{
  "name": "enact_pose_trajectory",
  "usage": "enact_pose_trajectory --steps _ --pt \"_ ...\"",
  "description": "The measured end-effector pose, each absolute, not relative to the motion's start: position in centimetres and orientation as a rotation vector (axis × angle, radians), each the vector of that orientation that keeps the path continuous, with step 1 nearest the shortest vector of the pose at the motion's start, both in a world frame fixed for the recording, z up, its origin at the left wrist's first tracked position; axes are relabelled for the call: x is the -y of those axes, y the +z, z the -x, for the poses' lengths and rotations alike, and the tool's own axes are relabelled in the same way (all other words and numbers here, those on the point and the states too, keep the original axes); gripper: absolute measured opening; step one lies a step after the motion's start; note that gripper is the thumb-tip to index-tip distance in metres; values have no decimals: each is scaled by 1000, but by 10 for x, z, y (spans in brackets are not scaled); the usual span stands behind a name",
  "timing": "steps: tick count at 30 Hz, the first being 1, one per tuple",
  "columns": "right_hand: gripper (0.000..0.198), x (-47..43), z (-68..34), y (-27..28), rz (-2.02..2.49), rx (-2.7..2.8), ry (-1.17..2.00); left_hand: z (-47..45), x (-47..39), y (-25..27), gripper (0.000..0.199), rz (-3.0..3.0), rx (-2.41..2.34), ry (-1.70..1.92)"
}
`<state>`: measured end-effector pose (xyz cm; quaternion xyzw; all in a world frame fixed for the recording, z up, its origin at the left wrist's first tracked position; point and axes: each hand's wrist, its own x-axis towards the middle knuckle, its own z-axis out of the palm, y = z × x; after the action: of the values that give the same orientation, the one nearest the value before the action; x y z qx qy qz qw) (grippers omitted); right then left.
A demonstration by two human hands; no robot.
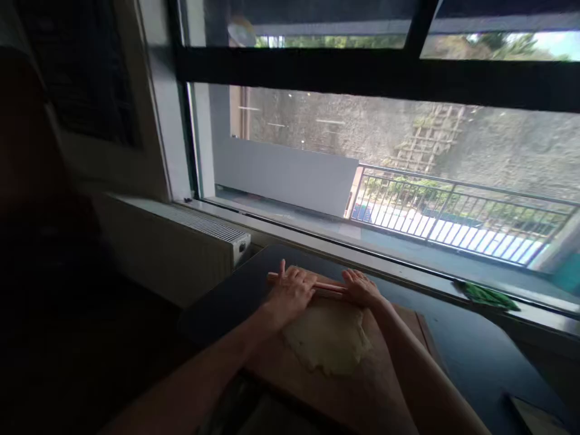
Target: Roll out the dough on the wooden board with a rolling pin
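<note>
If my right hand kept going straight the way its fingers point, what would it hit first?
Probably the windowsill, once your right hand clears the far edge of the table; depth is hard to judge.

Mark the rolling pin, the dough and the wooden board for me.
Rolling pin (330,287): head view, on its exposed middle stretch.
Dough (327,338): head view, middle of the flattened sheet.
Wooden board (328,394): head view, bare surface on the near side.

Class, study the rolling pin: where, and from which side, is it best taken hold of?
Probably near both ends, from above and the near side: the rolling pin is a slim rod lying crosswise at the far side of the flattened dough. The left hand and right hand rest over it that way, leaving its middle bare.
</note>
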<state>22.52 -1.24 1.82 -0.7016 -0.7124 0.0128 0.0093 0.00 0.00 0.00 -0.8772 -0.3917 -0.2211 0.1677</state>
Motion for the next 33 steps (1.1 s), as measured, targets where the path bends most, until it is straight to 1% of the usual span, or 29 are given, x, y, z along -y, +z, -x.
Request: enact_pose_trajectory --steps 2,4,9,12,15,19,22,27,29,31,33 --pt "47 29 -226 13 2189 2222 52 0 5 1 32 2494 1087 -619" --pt "46 55 -225 5 2158 2206 72 0 14 3 32 2509 1054 -608" --pt "60 124 -215 -8 2027 2120 139 -1 42 14 32 2593 953 -578" --pt "59 111 -211 -1 2122 2088 185 -2 43 15 32 2593 952 -586" --pt "54 57 -211 16 2261 2032 201 -4 30 12 31 2547 997 -599" --pt "52 5 -210 31 2276 2015 167 -3 15 10 29 2494 1056 -600" --pt "53 20 -211 21 2269 2026 140 0 21 11 29 2521 1032 -588" --pt "61 109 -214 -8 2049 2099 75 2 50 17 30 2606 935 -565" --pt "61 128 -214 -11 2003 2134 69 1 56 17 29 2612 930 -559" --pt "58 123 -213 -7 2030 2145 76 0 55 17 28 2608 935 -558" --pt "52 95 -212 3 2112 2127 90 -1 47 15 28 2595 939 -560"
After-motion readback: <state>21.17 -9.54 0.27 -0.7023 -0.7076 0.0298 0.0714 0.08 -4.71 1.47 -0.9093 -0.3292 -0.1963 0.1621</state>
